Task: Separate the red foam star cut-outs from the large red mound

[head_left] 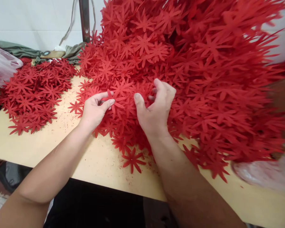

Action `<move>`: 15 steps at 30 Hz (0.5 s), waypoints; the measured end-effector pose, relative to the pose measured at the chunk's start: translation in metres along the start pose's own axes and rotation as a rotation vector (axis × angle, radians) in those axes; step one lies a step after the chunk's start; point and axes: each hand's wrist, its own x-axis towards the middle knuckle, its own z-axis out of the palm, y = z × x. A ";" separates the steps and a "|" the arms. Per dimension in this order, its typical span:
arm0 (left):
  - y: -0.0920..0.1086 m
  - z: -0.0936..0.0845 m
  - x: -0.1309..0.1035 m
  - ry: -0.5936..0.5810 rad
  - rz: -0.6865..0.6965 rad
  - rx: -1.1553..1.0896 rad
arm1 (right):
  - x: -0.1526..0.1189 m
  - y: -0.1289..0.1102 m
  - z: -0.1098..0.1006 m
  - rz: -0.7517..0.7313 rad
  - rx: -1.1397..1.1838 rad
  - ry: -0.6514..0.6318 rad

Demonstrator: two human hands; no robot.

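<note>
A large heap of red flower-shaped cutouts [142,44] with narrow petals fills the middle and right of the table. At its near edge my left hand [96,106] pinches one red flower cutout [118,102] between thumb and fingers. To the right of it, my right hand [156,104] hovers over the heap with thumb and fingers apart and curved. Nothing shows between them, though some of its fingertips are partly hidden. A single red flower [133,161] lies flat on the table just in front of the heap.
A smaller pile of red flowers [35,91] sits on the left of the pale table [61,148]. White plastic bags lie at the far left [4,65] and the right [263,171]. Green cloth [16,49] and a dark metal post [84,20] stand along the white wall.
</note>
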 end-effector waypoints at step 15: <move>-0.009 -0.002 -0.002 -0.159 0.121 0.271 | -0.016 -0.052 0.003 0.312 0.536 -0.457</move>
